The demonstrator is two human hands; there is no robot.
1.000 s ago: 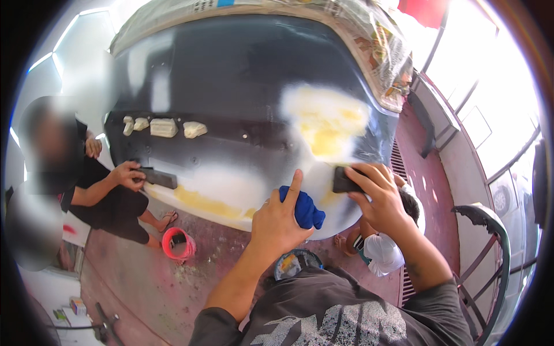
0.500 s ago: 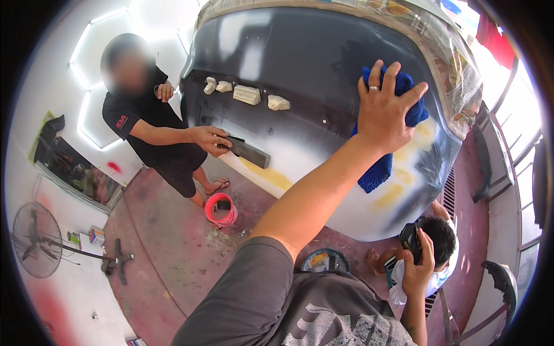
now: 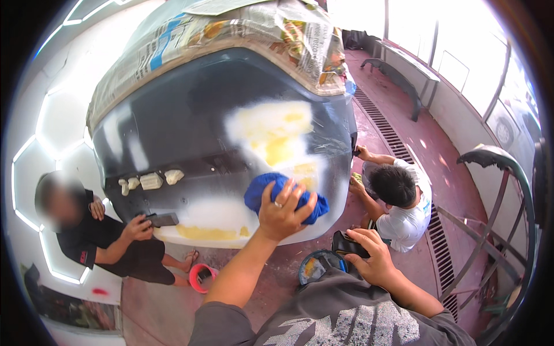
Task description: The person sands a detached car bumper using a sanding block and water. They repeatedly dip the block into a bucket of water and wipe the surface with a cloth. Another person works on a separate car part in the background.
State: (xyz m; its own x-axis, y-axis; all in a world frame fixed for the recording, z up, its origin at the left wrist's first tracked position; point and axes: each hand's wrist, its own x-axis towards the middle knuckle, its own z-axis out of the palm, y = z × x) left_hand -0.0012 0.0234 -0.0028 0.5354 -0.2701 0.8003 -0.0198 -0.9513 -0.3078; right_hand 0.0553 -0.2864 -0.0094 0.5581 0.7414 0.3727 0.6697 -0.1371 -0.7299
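Note:
My left hand (image 3: 283, 210) presses a bunched blue cloth (image 3: 254, 196) against the lower part of a vehicle body panel (image 3: 190, 130). The panel is dark grey with white and yellow patches. A ring shows on one of the bent fingers. Close to my body, my right hand (image 3: 374, 256) grips a black hand-sized block (image 3: 350, 244), partly covered by the fingers. It is held away from the panel, above the floor.
Newspaper masking (image 3: 231, 32) covers the vehicle above the panel. At left, a person holds a dark block (image 3: 163, 219) near the panel, beside a red bucket (image 3: 202, 278). Another person (image 3: 404, 202) crouches at right. A blue-rimmed bucket (image 3: 303, 271) stands before me; a metal stand (image 3: 485, 230) is right.
My left hand and the cloth have moved down the panel, off the upper patch. The view has swung right, bringing my right hand and its block further in.

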